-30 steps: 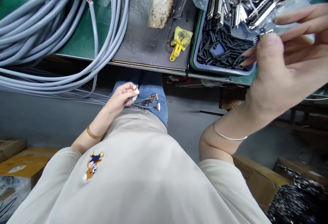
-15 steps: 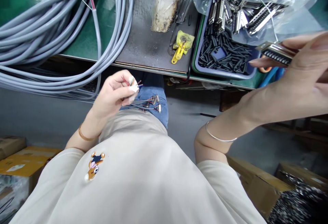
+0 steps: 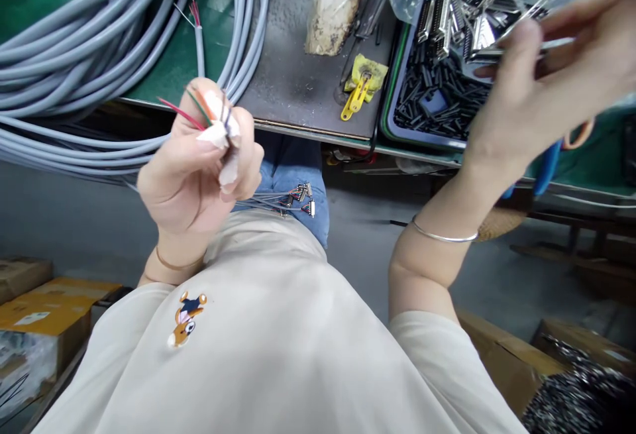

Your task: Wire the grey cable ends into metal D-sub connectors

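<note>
My left hand (image 3: pixel 203 156) is raised, closed around the end of a cable with thin coloured wires (image 3: pixel 181 114) fanning out above its white-covered fingertips. The wires are red, green, orange and dark. My right hand (image 3: pixel 541 83), smeared by motion, is at the right above the bin of connectors. A silvery D-sub connector (image 3: pixel 555 44) shows between its thumb and fingers, mostly hidden. Several finished-looking cable ends with small connectors (image 3: pixel 301 199) lie on my lap.
Coils of grey cable (image 3: pixel 74 56) cover the bench's left. A yellow-handled tool (image 3: pixel 356 97) lies mid-bench, left of a blue bin (image 3: pixel 392 116) of black sleeves and metal connectors (image 3: pixel 440 26). Blue-handled scissors (image 3: pixel 549 165) lie right. Cardboard boxes (image 3: pixel 44 308) stand on the floor.
My left hand has risen towards the camera with the wires, turning them up and left. My right hand has swung left and up over the bin, with the connector now less visible.
</note>
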A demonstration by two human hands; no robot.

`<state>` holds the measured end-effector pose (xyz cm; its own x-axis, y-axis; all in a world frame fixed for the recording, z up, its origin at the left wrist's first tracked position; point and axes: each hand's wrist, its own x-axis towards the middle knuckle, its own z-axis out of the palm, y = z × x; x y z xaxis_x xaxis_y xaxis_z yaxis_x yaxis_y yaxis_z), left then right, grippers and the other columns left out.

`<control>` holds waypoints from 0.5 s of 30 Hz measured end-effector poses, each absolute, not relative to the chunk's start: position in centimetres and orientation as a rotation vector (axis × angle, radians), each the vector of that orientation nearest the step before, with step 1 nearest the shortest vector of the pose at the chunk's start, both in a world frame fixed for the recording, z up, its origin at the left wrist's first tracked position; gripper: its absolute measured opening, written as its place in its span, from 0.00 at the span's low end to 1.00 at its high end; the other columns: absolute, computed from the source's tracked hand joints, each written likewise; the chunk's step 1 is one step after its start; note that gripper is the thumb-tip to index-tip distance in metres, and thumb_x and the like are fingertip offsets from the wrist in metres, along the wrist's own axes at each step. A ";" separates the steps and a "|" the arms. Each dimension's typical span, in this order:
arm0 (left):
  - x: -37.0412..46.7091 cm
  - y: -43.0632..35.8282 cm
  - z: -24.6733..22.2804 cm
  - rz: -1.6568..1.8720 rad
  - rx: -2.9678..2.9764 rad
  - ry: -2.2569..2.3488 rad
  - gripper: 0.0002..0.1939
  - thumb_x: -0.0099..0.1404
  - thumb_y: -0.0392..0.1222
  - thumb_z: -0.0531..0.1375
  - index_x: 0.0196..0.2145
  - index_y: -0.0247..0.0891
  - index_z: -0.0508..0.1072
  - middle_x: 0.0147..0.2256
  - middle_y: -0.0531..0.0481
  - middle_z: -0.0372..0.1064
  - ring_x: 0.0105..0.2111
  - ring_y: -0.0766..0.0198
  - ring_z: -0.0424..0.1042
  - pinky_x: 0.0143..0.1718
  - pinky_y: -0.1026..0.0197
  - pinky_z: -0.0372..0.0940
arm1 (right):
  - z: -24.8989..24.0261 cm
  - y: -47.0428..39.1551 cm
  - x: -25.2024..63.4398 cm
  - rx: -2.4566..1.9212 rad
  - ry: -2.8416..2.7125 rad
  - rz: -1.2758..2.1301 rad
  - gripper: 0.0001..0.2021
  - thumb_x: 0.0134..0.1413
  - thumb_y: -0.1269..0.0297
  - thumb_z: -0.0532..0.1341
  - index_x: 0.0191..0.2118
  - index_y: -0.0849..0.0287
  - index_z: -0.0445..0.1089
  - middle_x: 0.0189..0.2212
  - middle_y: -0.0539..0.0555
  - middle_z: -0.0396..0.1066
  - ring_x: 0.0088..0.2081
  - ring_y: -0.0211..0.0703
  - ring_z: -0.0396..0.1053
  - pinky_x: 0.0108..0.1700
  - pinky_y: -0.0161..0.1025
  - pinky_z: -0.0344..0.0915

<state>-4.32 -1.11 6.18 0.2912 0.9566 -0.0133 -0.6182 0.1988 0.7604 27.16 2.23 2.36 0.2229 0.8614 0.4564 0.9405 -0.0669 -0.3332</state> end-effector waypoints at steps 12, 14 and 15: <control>-5.4 -0.7 7.0 1.233 0.665 0.323 0.21 0.61 0.34 0.64 0.22 0.41 0.53 0.14 0.63 0.52 0.09 0.77 0.41 0.07 0.74 0.48 | -0.4 -8.1 19.3 -1.569 -1.970 0.012 0.09 0.67 0.57 0.59 0.37 0.52 0.73 0.33 0.50 0.78 0.39 0.43 0.77 0.48 0.43 0.69; -5.2 -0.9 7.2 1.228 0.623 0.310 0.20 0.62 0.33 0.62 0.22 0.41 0.52 0.15 0.62 0.52 0.10 0.77 0.42 0.08 0.73 0.48 | -3.1 -9.9 16.7 -1.916 -2.357 0.813 0.19 0.71 0.53 0.53 0.35 0.55 0.75 0.31 0.54 0.79 0.35 0.44 0.77 0.42 0.40 0.69; -5.3 -0.9 7.2 1.216 0.617 0.302 0.19 0.62 0.33 0.61 0.23 0.41 0.53 0.15 0.61 0.53 0.10 0.76 0.43 0.08 0.73 0.49 | -4.5 -10.3 15.5 -1.988 -2.433 1.067 0.21 0.71 0.51 0.51 0.36 0.57 0.77 0.34 0.59 0.80 0.37 0.48 0.78 0.42 0.42 0.69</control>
<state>-5.26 -0.93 7.16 0.3350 0.9364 0.1048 -0.7785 0.2125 0.5905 15.52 -10.35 -4.53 -0.2719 0.8152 -0.5114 0.9283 0.0821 -0.3627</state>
